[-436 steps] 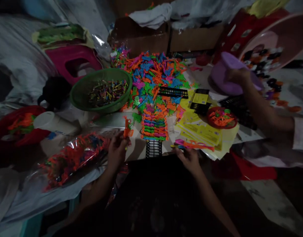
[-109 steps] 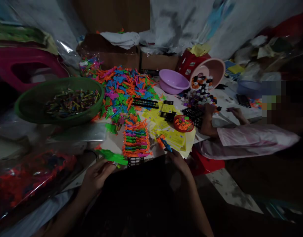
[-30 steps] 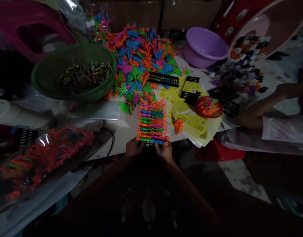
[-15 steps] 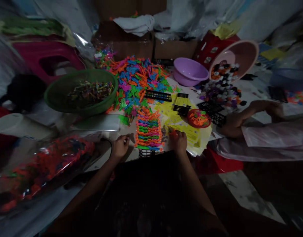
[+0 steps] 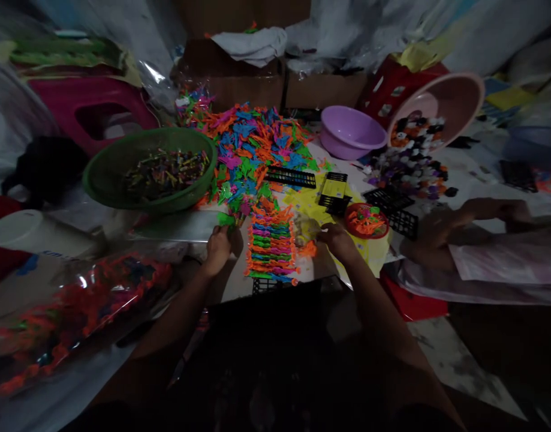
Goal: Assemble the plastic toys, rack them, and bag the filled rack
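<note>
Rows of bright plastic figures (image 5: 270,243) in orange, green, blue and pink lie neatly side by side on a black plastic crate (image 5: 267,284) in front of me. To the left of the rows, my left hand (image 5: 218,247) has its fingers curled together beside a green plastic piece (image 5: 225,220); what they hold, if anything, is hidden. On the other side my right hand (image 5: 340,241) is pinched over yellow printed sheets (image 5: 311,207). Whatever is at its fingertips is too small to name. An orange piece (image 5: 307,249) lies between that hand and the rows.
A heap of loose plastic figures (image 5: 257,135) spreads behind. Around it stand a green basin (image 5: 95,174), a purple bowl (image 5: 351,135) and a tipped pink tub (image 5: 470,111). A red dish (image 5: 367,231) and black crates (image 5: 336,189) sit right, near another person's arm (image 5: 446,231).
My left hand has moved forward toward the green piece. My right hand has drawn off the orange piece, up and to the right, over the yellow sheets. The view has shifted slightly.
</note>
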`<act>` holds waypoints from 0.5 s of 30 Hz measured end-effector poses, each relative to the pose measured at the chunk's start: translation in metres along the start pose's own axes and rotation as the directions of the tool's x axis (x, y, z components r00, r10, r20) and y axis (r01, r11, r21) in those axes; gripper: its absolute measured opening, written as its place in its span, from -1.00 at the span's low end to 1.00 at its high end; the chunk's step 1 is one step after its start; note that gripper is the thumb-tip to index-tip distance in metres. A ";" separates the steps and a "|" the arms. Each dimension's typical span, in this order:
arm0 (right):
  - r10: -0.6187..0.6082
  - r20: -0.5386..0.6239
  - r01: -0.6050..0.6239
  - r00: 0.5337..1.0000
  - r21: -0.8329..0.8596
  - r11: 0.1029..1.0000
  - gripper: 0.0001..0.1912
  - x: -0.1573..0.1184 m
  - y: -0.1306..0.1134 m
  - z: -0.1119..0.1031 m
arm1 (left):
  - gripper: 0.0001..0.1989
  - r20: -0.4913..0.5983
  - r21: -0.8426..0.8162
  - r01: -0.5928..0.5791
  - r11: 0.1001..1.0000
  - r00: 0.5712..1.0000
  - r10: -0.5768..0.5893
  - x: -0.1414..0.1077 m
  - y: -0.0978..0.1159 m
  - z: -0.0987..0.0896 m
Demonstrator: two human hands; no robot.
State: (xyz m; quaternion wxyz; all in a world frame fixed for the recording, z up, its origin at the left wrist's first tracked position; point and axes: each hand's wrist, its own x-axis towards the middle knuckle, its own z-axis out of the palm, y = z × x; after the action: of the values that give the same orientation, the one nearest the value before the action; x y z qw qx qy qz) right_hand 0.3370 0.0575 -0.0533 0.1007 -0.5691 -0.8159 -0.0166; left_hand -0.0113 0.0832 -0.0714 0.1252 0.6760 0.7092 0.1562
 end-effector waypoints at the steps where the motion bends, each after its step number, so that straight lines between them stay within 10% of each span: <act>1: 0.031 -0.054 -0.029 0.998 0.025 0.999 -0.81 -0.004 0.001 -0.003 | -0.66 -0.012 -0.005 0.001 1.000 1.000 -0.001 0.005 0.002 0.001; 7: 0.227 -0.323 -0.194 0.919 0.131 0.972 -0.77 -0.028 -0.007 -0.016 | -0.66 -0.013 0.024 0.059 0.998 0.998 -0.059 0.046 0.015 0.009; 15: 0.334 -0.361 -0.290 0.871 0.170 0.942 -0.74 -0.041 -0.029 -0.021 | -0.67 0.061 0.021 -0.068 0.997 0.996 0.067 0.048 0.011 0.018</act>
State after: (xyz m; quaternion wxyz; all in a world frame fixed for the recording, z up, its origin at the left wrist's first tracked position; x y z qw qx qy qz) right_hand 0.3270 0.0065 -0.0377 0.2913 -0.6726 -0.6771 -0.0665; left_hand 0.0026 0.1325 -0.0820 0.1336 0.7053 0.6836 0.1317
